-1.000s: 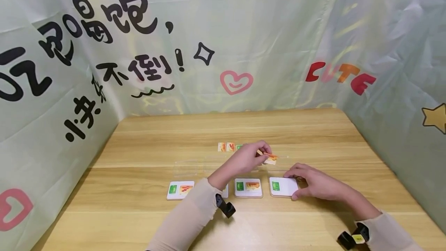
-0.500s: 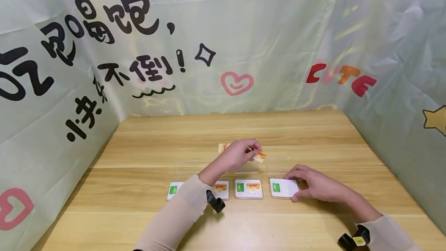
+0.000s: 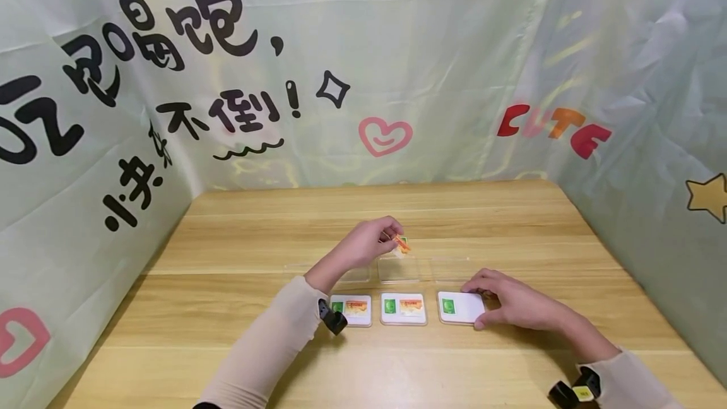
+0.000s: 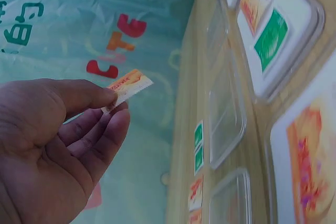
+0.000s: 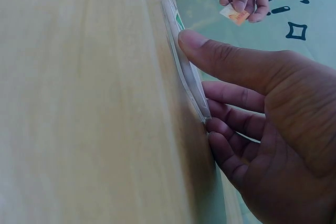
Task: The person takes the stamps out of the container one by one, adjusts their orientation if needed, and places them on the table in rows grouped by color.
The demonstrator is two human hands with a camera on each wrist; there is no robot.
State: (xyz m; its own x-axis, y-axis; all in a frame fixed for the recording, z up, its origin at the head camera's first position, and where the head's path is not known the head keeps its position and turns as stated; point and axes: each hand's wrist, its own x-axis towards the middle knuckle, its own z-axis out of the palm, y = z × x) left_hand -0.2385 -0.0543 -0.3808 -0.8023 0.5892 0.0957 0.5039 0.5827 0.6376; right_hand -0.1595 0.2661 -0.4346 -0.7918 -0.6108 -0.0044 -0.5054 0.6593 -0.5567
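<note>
Head view: the left hand (image 3: 366,243) is out over the wooden table (image 3: 488,213), thumb and fingertips pinched on a small orange-and-white picture card (image 3: 401,247). A green card behind that piece is mostly hidden by it. The right hand (image 3: 514,298) has thumb and fingers clamped on the right end of the rightmost white case (image 3: 466,310), which lies flat and bears a green picture at its left. To its left, the middle white case (image 3: 403,320) carries a green picture and an orange food picture side by side; the next white case (image 3: 352,320) has the same pair, partly covered by the black wrist camera (image 3: 332,317). Clear plastic trays lie in a row behind the cases. A pale fabric backdrop (image 3: 454,49) surrounds the table, printed with black Chinese characters, pink hearts and the word CUTE.

Left wrist view: thumb and forefinger close on one end of the orange-and-white picture card, its other end sticking out, held clear of the table. Two green cards (image 4: 198,148) lie by a clear plastic tray (image 4: 227,108), with orange cards beyond them.

Right wrist view: the rightmost white case shows edge-on, thumb on one side and fingers on the opposite side. At the top, the left hand grips the orange-and-white picture card against the backdrop.
</note>
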